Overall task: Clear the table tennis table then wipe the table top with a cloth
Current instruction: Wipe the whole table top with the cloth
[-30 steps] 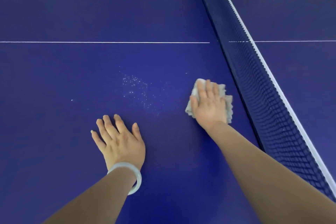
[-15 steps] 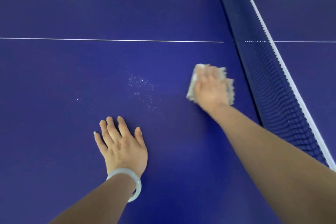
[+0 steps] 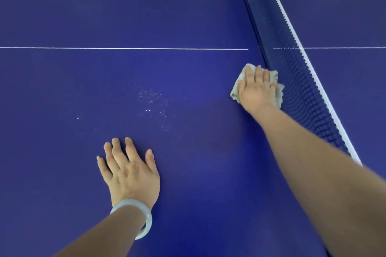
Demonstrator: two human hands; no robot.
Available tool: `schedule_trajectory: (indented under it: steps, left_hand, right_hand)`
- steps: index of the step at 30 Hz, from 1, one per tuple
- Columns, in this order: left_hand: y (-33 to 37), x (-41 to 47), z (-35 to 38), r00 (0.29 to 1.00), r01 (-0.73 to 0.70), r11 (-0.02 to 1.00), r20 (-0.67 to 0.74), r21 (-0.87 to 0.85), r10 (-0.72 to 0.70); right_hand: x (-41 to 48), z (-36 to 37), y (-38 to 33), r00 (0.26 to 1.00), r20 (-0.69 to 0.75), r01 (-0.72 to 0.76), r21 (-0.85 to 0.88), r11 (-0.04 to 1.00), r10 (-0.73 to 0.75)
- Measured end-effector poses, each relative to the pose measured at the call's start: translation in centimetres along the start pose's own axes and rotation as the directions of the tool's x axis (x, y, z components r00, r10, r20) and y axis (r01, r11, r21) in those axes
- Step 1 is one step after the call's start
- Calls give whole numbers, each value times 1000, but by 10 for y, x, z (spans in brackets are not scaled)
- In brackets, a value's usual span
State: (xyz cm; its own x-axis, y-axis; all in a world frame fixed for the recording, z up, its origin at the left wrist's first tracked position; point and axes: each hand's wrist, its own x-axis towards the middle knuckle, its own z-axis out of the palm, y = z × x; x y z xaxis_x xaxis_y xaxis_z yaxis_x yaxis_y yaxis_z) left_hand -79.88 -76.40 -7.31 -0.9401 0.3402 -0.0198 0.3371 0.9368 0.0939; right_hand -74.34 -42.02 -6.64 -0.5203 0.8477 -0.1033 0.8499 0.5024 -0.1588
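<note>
At seven o'clock the left hand (image 3: 129,175) lies flat on the table top (image 3: 62,89), fingers spread and straight, holding nothing; a pale bangle (image 3: 144,221) circles its wrist; at one o'clock from it a scatter of white specks (image 3: 154,106) sits unwiped; at two o'clock the right hand (image 3: 257,92) presses the cloth (image 3: 235,92) down under flat fingers, just beside the foot of the net (image 3: 292,81); the cloth looks light, soft and crumpled, likely to bunch, so a flat palm over its middle should suit best; no container shows.
</note>
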Motion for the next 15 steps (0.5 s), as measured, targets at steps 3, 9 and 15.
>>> schedule_trajectory:
  steps: [3, 9, 15]
  left_hand:
    - [1, 0, 1, 1000, 9, 1000, 17, 2, -9]
    - [1, 1, 0, 1000, 5, 1000, 29, 27, -6]
    - [2, 1, -2, 999, -3, 999, 38, 38, 2]
  right_hand:
    - [-66, 11, 13, 995, -99, -3, -13, 1000, 2]
    - [-74, 11, 24, 996, -85, -5, -21, 1000, 3]
    - [47, -4, -5, 999, -34, -27, 20, 999, 27]
